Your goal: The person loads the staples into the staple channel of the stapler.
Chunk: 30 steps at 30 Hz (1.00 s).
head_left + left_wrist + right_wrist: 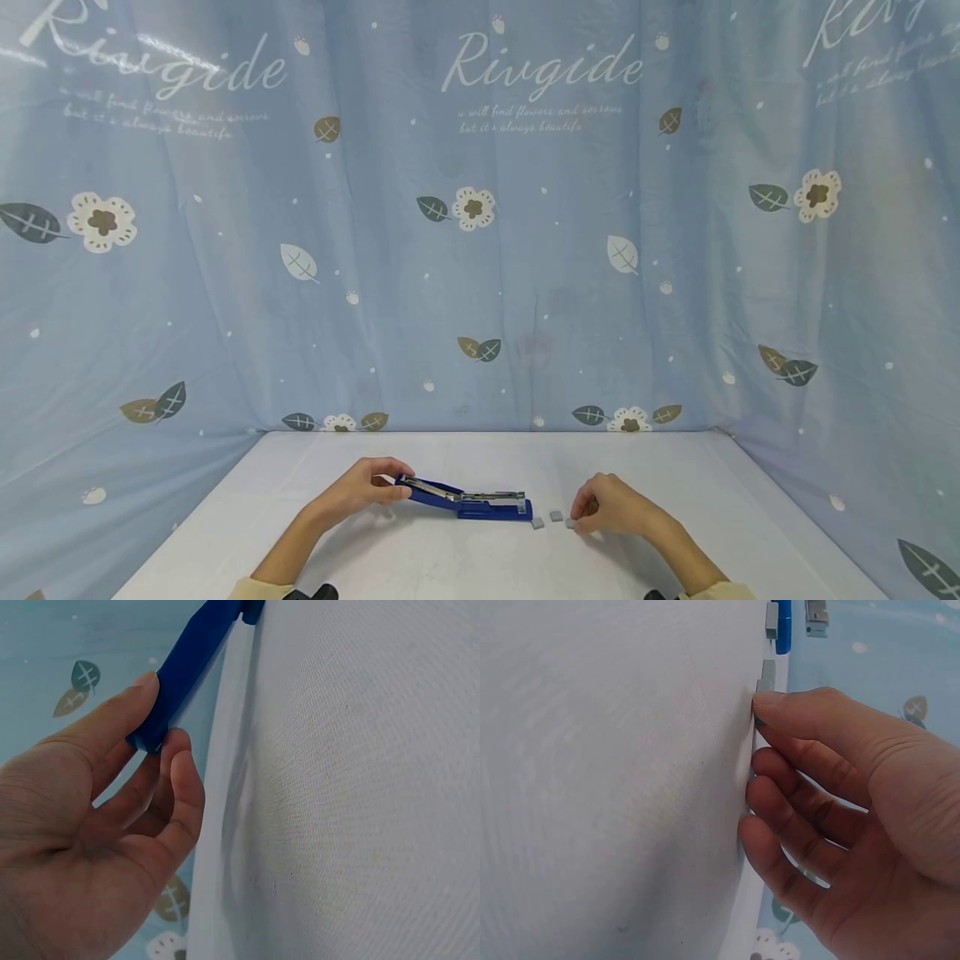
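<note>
A blue stapler (493,510) lies on the table with its top arm swung far back, showing the metal magazine (491,496). My left hand (369,483) pinches the raised end of that blue arm (187,667) between thumb and fingers, left of the base. To the right of the stapler, my right hand (613,505) pinches a small grey block of staples (571,524) at the table surface. In the right wrist view, thumb and index finger cover part of this block (764,686). Two similar grey staple blocks, one nearer the stapler (537,523) and one in between (556,516), lie beside it.
The white table (450,562) is enclosed at the back and sides by a blue patterned curtain (480,275). The curtain meets the table along its back edge. Light sleeves (258,590) show at both forearms.
</note>
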Available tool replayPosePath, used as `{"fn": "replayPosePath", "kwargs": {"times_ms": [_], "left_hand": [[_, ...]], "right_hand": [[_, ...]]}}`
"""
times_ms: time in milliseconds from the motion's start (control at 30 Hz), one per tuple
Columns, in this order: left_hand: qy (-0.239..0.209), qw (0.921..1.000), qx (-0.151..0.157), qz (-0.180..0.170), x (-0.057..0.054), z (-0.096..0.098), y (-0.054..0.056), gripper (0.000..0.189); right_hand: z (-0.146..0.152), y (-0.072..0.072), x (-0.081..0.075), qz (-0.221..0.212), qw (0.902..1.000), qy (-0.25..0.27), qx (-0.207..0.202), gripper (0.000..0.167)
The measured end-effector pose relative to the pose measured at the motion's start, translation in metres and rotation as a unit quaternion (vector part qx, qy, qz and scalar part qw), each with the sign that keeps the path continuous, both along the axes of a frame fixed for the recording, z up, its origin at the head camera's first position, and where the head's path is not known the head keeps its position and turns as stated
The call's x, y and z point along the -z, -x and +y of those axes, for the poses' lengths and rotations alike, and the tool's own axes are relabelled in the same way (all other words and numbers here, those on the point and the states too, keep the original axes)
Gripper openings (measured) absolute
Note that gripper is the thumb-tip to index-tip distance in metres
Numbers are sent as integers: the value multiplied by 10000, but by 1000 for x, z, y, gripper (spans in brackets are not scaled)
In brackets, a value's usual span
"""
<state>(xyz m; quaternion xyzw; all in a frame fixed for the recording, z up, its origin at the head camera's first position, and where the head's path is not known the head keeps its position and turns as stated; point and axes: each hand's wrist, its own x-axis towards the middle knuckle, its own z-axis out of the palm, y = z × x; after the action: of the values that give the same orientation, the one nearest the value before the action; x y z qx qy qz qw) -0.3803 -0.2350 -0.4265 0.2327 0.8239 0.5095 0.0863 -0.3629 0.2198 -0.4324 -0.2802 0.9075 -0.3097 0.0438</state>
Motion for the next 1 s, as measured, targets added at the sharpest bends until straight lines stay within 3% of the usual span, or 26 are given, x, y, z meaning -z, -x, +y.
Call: {"fn": "replayPosePath", "kwargs": {"times_ms": [500, 1000], "left_hand": [[99, 9999, 15, 83, 0, 1, 0, 39], [43, 10000, -55, 0, 1, 1, 3, 41]], "right_hand": [[1, 1, -1, -25, 10000, -43, -14, 8], [1, 0, -12, 259, 9995, 149, -80, 8]]}}
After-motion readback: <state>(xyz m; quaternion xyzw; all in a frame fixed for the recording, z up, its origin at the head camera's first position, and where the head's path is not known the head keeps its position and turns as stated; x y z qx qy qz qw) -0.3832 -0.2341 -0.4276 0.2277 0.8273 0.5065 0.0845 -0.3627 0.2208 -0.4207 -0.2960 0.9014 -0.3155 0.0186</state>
